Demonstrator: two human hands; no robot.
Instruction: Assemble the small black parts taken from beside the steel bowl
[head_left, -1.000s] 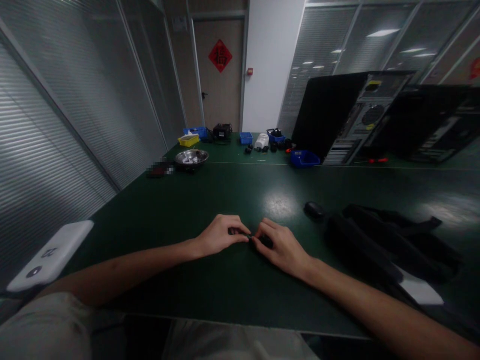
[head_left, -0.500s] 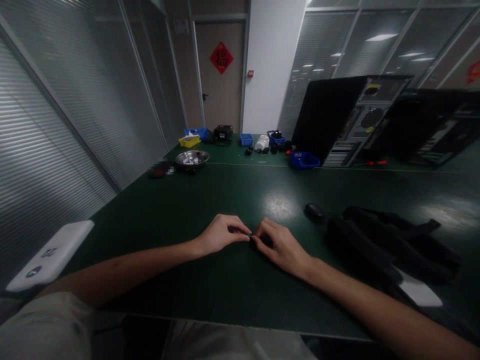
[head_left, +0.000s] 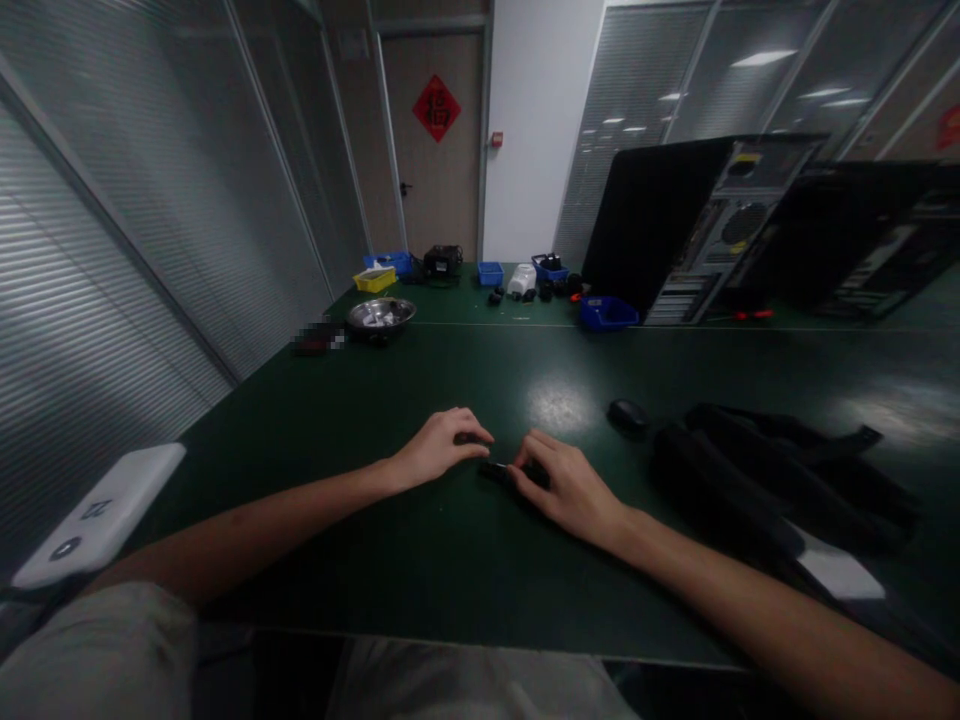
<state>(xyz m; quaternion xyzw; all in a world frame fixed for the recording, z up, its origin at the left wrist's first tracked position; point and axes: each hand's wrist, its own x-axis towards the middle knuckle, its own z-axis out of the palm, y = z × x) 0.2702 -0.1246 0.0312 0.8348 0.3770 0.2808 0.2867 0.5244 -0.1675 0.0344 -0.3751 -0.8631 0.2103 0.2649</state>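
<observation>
Two bare hands above a dark green, smooth-topped table [head_left: 420, 570]. The right hand [head_left: 566, 490] appears to pinch one end of a small, slim black object [head_left: 493, 471], whose other end points leftward. The left hand [head_left: 435, 450] has a narrow, unfilled grip, thumb and forefinger slightly parted just beside the object. The step in hand is judged to be fine two-handed handling; the next move would call for steady right fingertips and careful left-hand alignment.

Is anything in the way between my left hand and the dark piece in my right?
Nothing visible stands between your left hand and the dark piece pinched in your right hand. The mouse lies farther right, out of the way.
</observation>
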